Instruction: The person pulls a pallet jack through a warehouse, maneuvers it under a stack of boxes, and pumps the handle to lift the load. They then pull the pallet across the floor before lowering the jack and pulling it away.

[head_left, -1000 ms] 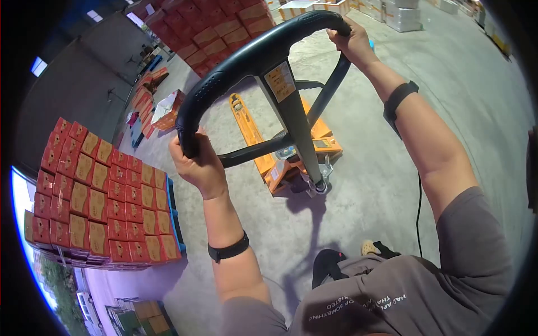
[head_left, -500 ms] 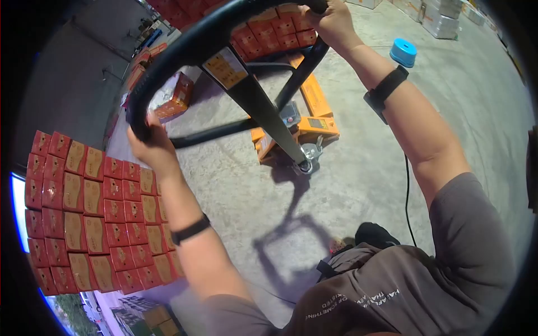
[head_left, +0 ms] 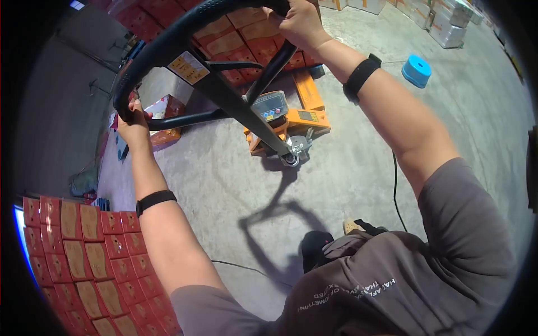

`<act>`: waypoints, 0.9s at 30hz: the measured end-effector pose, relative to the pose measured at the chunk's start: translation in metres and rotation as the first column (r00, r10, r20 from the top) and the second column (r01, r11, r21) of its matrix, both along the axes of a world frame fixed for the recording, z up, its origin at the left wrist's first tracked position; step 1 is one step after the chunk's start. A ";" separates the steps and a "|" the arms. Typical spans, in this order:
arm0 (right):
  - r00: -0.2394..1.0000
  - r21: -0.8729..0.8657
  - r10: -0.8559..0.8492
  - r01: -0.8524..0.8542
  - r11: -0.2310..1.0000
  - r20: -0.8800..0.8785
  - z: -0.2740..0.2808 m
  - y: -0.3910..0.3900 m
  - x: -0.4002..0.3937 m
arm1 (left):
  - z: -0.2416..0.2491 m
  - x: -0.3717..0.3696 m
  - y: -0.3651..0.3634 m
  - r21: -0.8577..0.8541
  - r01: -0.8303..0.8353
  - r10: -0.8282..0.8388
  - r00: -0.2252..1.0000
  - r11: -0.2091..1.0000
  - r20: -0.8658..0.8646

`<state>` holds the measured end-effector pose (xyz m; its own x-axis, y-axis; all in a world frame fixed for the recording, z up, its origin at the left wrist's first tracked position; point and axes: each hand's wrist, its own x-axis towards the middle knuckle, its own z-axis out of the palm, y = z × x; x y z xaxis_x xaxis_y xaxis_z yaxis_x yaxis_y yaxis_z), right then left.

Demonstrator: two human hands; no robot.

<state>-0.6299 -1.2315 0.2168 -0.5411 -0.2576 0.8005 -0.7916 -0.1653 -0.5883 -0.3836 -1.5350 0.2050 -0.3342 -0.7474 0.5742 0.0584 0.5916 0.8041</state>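
Both of my hands grip the black loop handle [head_left: 159,51] of an orange pallet jack [head_left: 307,92]. My left hand [head_left: 133,126] is wrapped round the handle's lower left corner. At the upper right end, my right hand [head_left: 298,22] is closed on the bar. The shaft slants down to the jack's steering pivot [head_left: 292,157]. A display unit [head_left: 270,107] with coloured buttons sits on the orange body. Right behind the handle, stacked red cartons [head_left: 227,42] stand over the forks, which they partly hide.
A wall of red and tan cartons [head_left: 84,252] rises at the lower left. An opened red box [head_left: 168,115] lies on the floor beyond my left hand. A blue stool [head_left: 416,71] stands at the right, with wrapped boxes [head_left: 448,25] behind it. A thin black cable [head_left: 395,190] runs along the floor.
The handle and both hands have shifted left in view, and the display unit shows more fully. The carton wall sits lower. Both hands keep their hold.
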 end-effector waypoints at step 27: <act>0.938 0.115 -0.323 0.309 0.944 0.130 -0.140 -0.194 -0.360 | -0.008 -0.428 -0.187 -0.194 0.217 -0.109 0.885 0.957 0.453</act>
<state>-0.9904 -1.4256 0.0766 -0.7152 -0.1227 0.6881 -0.6989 0.1390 -0.7016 -0.8121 -1.7224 0.1968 -0.6946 -0.5238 0.4932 -0.1510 0.7764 0.6119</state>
